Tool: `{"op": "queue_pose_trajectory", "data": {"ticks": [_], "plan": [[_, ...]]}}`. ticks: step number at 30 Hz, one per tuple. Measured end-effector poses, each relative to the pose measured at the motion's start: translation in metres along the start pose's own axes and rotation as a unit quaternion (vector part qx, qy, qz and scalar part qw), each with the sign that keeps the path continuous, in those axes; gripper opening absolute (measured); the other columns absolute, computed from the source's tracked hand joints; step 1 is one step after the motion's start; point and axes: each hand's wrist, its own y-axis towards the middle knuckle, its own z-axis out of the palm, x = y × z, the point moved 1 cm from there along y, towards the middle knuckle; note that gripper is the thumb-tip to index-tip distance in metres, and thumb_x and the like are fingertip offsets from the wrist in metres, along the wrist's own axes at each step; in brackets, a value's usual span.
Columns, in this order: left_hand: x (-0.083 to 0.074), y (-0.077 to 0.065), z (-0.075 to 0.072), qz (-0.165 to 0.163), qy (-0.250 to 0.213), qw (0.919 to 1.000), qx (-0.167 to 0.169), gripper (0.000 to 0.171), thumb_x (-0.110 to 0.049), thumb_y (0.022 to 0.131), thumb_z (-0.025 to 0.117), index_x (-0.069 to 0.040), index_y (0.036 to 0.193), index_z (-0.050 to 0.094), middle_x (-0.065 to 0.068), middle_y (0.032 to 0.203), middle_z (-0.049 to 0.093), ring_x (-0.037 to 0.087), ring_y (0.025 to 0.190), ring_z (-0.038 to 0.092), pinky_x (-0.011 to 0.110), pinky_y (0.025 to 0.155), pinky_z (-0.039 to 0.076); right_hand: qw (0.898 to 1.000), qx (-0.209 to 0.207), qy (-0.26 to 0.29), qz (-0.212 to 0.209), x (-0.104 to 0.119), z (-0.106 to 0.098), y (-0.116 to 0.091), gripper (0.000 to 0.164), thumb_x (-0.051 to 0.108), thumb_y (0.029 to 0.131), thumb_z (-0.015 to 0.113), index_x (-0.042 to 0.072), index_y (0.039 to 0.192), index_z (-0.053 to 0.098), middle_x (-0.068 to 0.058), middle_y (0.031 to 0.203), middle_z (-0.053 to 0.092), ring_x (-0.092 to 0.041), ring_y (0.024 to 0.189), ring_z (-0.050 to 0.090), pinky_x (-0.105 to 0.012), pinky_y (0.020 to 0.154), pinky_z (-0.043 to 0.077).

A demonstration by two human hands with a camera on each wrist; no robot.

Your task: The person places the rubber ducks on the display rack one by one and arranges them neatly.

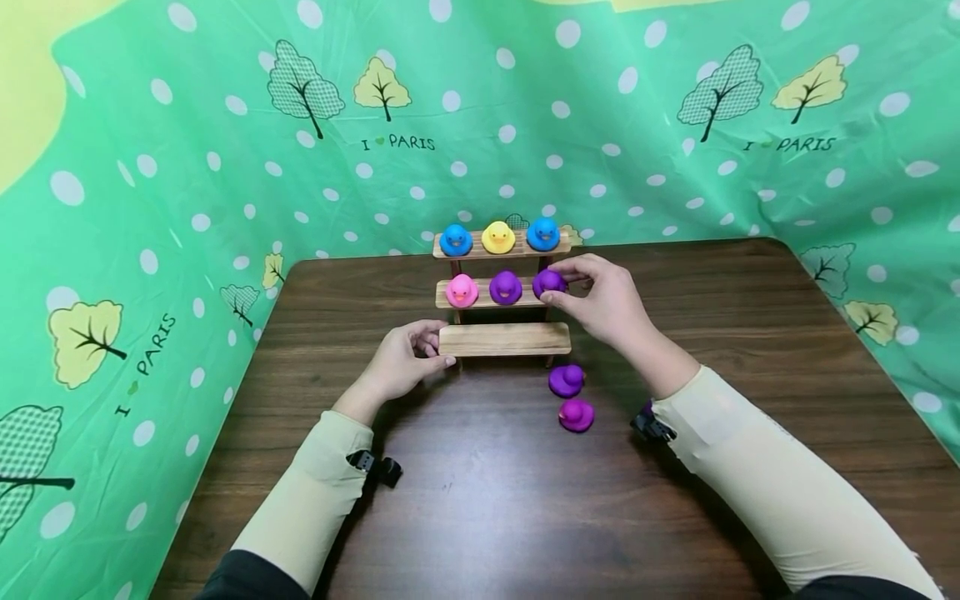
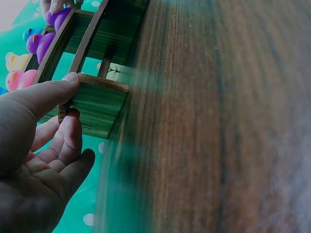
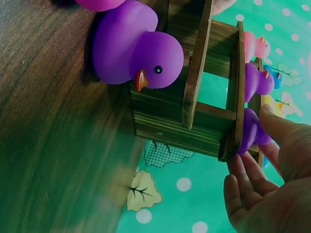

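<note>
A three-tier wooden rack [image 1: 504, 339] stands near the back of the table. My left hand [image 1: 401, 360] pinches the left end of its lowest shelf; in the left wrist view the thumb lies on one side of the board, the fingers on the other. With thumb and fingertips, my right hand [image 1: 607, 300] holds a purple rubber duck [image 1: 548, 284] at the right end of the middle shelf. Beside that duck sit another purple duck [image 1: 506, 287] and a pink duck [image 1: 462, 291]. Two blue ducks flank a yellow duck [image 1: 498, 237] on the top shelf. The lowest shelf bears no duck.
On the table in front of the rack's right side lie a purple duck [image 1: 566, 381] and a magenta-purple duck [image 1: 577, 415]. A green dotted cloth [image 1: 495, 108] hangs behind the dark wooden table [image 1: 480, 508] and along its sides.
</note>
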Motion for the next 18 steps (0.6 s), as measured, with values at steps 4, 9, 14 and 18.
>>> {"op": "queue_pose_trajectory", "data": {"ticks": [4,9,14,18], "plan": [[0.0,-0.001,0.0,0.0,-0.002,1.0,0.0,0.053,-0.009,0.085,0.089,0.0,0.132,0.067,0.009,0.097,0.07,0.02,0.085,0.064,0.026,0.074,0.051,1.0,0.009,-0.004,0.01,0.0,-0.002,-0.002,0.044,0.025,0.084,0.092,0.012,0.122,0.075,-0.004,0.114,0.072,-0.028,0.101,0.068,-0.049,0.087,0.054],[0.0,0.0,0.0,-0.004,-0.004,1.0,0.003,0.053,-0.009,0.085,0.089,-0.001,0.133,0.066,0.009,0.098,0.07,0.02,0.086,0.064,0.025,0.074,0.051,1.0,0.01,0.003,0.018,-0.003,-0.012,-0.011,0.05,0.026,0.086,0.09,0.012,0.13,0.07,-0.008,0.122,0.07,-0.028,0.109,0.068,-0.047,0.089,0.056],[0.001,0.0,0.0,0.001,-0.003,1.0,0.002,0.053,-0.009,0.085,0.089,-0.001,0.132,0.067,0.008,0.097,0.07,0.02,0.085,0.064,0.025,0.073,0.051,0.999,0.016,-0.012,0.027,-0.012,-0.031,-0.031,0.038,0.024,0.094,0.082,0.01,0.128,0.07,-0.008,0.121,0.07,-0.029,0.105,0.07,-0.05,0.089,0.056],[0.001,0.0,-0.001,0.005,0.002,1.0,0.001,0.052,-0.01,0.085,0.089,-0.001,0.132,0.067,0.008,0.097,0.07,0.02,0.085,0.064,0.025,0.073,0.051,0.996,0.054,-0.044,0.047,-0.021,-0.049,-0.053,0.033,0.027,0.098,0.078,0.013,0.127,0.071,-0.005,0.122,0.071,-0.025,0.099,0.072,-0.044,0.087,0.057]]}}
